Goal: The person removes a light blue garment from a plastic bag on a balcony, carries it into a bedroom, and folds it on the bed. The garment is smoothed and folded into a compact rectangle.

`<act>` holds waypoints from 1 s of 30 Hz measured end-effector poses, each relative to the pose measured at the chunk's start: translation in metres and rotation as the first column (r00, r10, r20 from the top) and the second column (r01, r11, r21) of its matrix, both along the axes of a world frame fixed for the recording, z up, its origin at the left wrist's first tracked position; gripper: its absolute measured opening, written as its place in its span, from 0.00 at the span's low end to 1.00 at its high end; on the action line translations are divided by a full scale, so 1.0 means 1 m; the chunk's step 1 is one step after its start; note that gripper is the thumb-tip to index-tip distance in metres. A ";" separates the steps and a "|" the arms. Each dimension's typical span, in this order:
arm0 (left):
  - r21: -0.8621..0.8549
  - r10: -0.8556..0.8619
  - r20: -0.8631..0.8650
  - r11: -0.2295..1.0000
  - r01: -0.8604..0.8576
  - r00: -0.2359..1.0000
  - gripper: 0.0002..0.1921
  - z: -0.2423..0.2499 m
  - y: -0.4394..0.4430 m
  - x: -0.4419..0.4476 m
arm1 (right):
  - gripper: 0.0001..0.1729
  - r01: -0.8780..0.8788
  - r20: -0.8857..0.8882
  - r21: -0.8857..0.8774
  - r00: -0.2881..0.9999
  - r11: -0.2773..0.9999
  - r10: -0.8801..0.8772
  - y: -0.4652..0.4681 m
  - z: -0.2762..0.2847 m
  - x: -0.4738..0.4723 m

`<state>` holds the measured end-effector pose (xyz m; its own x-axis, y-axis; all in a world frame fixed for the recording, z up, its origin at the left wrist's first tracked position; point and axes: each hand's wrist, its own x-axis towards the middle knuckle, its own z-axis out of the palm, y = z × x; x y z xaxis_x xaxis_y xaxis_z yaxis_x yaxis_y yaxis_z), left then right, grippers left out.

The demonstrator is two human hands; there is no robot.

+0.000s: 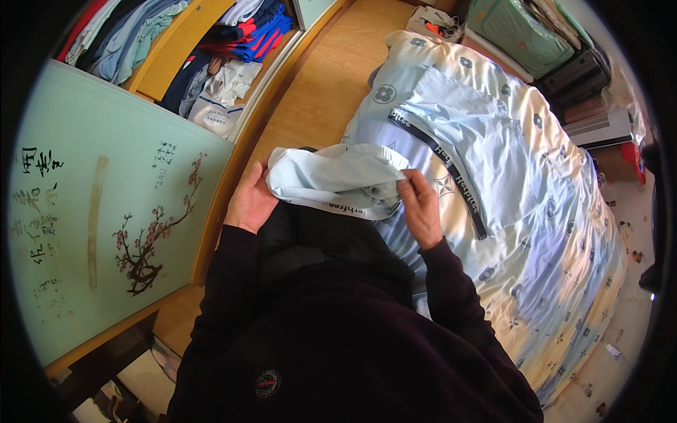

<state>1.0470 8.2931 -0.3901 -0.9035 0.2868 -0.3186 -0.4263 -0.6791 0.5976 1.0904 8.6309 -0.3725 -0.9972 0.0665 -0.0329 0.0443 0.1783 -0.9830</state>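
Note:
A pale blue pair of underpants with a white lettered waistband is stretched between my two hands in front of my body. My left hand supports its left end, palm up, with part of the fingers hidden behind the cloth. The right end is pinched between the thumb and fingers of my right hand. To the right, a second light blue pair of underpants with a dark lettered waistband lies spread on the patterned bedding.
At upper left, an open wardrobe holds folded clothes and plastic-bagged items. Its painted sliding door stands at left. A box of small items sits beyond the bed, near a stacked green case. Wooden floor shows between wardrobe and bed.

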 end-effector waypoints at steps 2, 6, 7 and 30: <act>-0.056 -0.060 -0.034 0.997 0.058 0.998 0.33 -0.003 -0.003 0.002 | 0.10 -0.001 0.070 -0.256 0.997 0.967 0.020 0.005 0.014 -0.010; -0.179 -0.025 0.085 0.983 0.040 0.996 0.26 0.003 -0.015 -0.004 | 0.10 0.225 0.246 -0.734 0.967 0.640 -0.058 0.022 0.044 -0.028; -0.147 -0.052 0.027 0.988 0.055 0.998 0.26 0.007 -0.019 -0.007 | 0.11 0.156 0.202 -0.765 0.979 0.625 0.002 0.033 0.051 -0.033; -0.080 -0.010 0.009 0.997 0.010 1.000 0.23 0.022 0.011 -0.017 | 0.13 0.331 -0.224 0.454 0.941 0.827 -0.254 0.062 -0.019 -0.048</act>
